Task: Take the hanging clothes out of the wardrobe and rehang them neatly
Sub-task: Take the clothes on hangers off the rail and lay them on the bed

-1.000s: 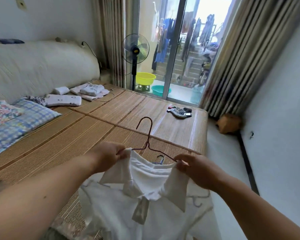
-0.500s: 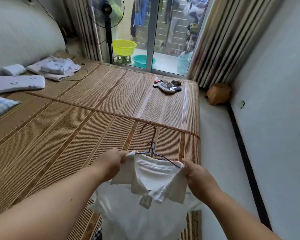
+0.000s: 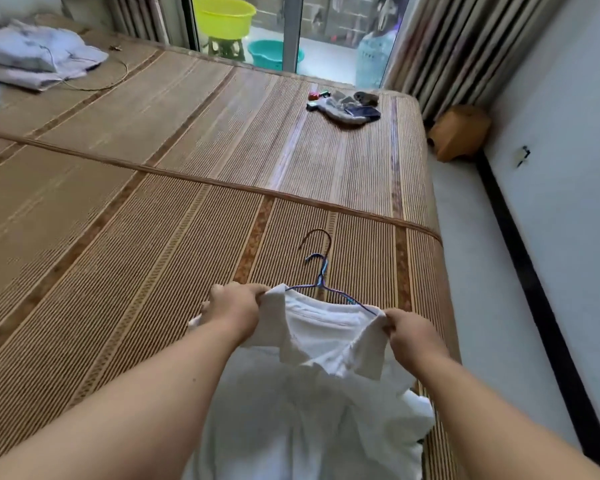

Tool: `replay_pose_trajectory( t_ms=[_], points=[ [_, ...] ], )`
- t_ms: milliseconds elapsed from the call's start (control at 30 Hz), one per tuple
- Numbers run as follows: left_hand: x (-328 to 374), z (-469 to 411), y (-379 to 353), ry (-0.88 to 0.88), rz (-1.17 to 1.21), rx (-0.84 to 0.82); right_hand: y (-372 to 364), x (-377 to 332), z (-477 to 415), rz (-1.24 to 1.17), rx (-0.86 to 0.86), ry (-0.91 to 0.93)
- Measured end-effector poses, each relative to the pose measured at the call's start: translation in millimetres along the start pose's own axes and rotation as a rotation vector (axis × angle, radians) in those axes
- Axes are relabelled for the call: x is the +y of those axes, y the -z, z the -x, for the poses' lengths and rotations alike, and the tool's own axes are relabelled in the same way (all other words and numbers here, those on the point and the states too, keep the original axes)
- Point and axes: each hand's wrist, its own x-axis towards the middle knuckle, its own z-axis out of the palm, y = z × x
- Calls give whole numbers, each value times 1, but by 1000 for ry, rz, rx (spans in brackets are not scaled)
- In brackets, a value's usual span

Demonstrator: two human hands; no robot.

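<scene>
Presently, head view: L hand (image 3: 234, 306) has fingers curled, gripping one collar corner of white shirt (image 3: 312, 410); R hand (image 3: 413, 336) pinches the other corner. Shirt lies over woven mat (image 3: 153, 237) at near right edge of bed, collar stretched btwn hands. Blue wire hanger (image 3: 321, 275) sits in neck opening, hook pointing away. Dark hanger hook (image 3: 317, 237) just beyond it. Folded linen (image 3: 32, 57) far left; yellow basin (image 3: 222, 15) at top.

Left hand (image 3: 234, 308) and right hand (image 3: 413, 336) are lowering the white shirt (image 3: 326, 341) toward the bed (image 3: 153, 237), red hanger (image 3: 317, 237) tipping flat, blue hanger (image 3: 323, 271) emerging.
</scene>
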Motion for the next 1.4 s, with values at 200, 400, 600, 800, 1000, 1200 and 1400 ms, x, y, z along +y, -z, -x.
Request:
replay_pose_trajectory(
  t_ms=[200,400,600,800,1000,1200,1400],
  points=[
    [-11,-37,-52,-171,-41,31,-56,14,-47,-68,59,-105],
    [-6,-10,-58,-258,-137,-66,-57,12,-33,-67,47,-31],
    [17,81,-10,-313,-254,-67,-1,-33,57,42,35,308],
    [39,209,64,-302,-298,28,79,-67,156,106,27,552],
    [48,330,145,-225,-297,194,162,-101,248,194,53,748],
    [35,468,224,-117,-346,506,228,-162,356,213,124,1104],
    [-25,585,276,66,-362,778,233,-245,465,260,143,1458]
  ],
)
